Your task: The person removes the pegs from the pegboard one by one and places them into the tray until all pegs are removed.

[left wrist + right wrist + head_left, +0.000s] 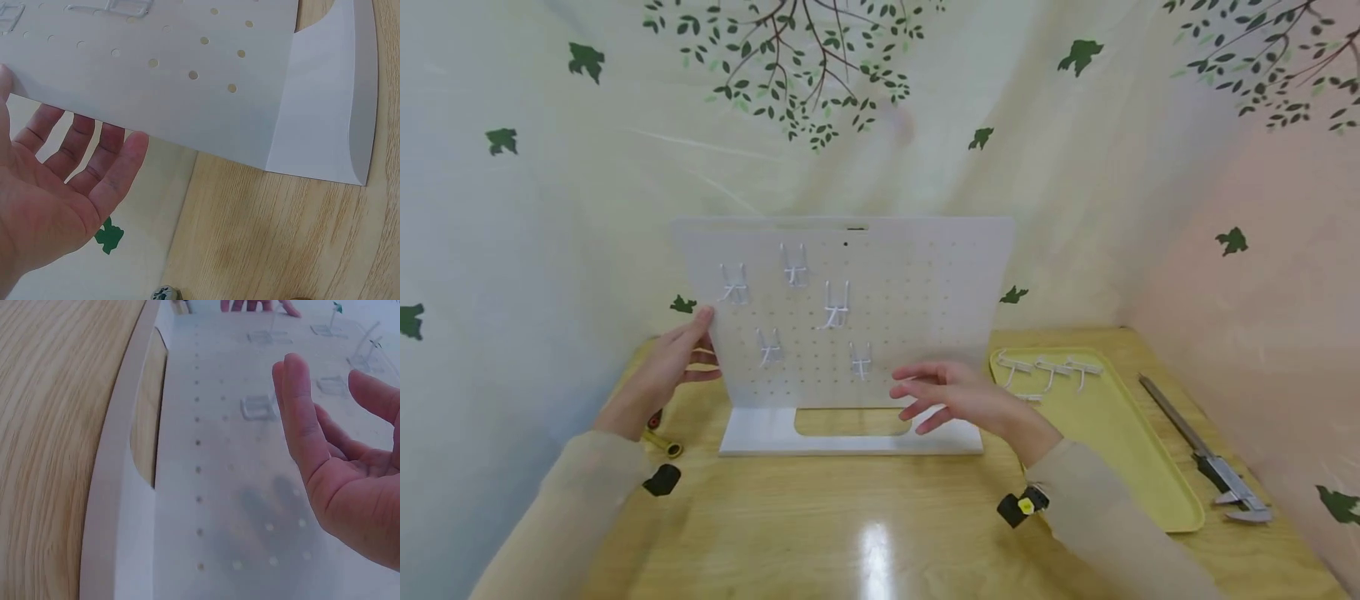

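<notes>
A white pegboard (910, 308) stands upright on its white base (760, 433), with several white hooks (837, 307) hung on its left and middle parts. My left hand (673, 358) holds the board's left edge; in the left wrist view the thumb lies at the front face and the fingers (112, 140) reach behind the edge. In front of the lower right of the board hovers my right hand (958, 396), fingers spread and nothing in it. The right wrist view shows its palm (356, 494) beside the perforated face.
On the right lies a yellow tray (1105, 442) with several white hooks (1052, 369) at its far end. A caliper (1202, 454) rests to the right of the tray. Small tools, one with a brass-coloured ring end (672, 448), lie by my left wrist. A patterned curtain (880, 167) hangs behind.
</notes>
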`<state>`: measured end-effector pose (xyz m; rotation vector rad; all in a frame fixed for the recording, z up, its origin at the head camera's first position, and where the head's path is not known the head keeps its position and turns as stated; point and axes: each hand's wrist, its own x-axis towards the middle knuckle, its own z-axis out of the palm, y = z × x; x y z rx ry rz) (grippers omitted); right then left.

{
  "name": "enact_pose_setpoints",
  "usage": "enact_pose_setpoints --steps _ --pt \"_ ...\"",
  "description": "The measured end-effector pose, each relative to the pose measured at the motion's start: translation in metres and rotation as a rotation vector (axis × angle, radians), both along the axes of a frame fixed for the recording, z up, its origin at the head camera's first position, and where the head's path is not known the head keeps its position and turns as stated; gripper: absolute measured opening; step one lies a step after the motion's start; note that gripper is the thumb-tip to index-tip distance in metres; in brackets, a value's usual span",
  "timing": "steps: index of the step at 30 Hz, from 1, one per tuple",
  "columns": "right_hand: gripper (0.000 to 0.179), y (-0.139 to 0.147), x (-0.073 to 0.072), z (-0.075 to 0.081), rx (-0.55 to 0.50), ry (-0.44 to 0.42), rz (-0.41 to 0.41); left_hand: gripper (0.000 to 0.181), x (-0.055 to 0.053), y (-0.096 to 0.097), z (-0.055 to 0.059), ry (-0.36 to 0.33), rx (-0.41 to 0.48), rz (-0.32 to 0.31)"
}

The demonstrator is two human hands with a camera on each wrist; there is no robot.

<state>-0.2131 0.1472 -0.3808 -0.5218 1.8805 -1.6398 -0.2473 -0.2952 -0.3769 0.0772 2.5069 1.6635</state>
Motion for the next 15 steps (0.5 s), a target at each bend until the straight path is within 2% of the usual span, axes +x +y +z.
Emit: enact_pose_setpoints --steps 7,15 --pt "0.058 -0.038 -0.008 -0.013 -0.025 -0.106 -0.006 0.086 0.0 -0.001 -0.006 0.01 0.001 -0.006" --pt "0.056 -0.069 -0.017 -0.031 -0.173 -0.27 -0.139 0.087 -0.005 -0.001 -0.003 0.003 -0.005 -0.001"
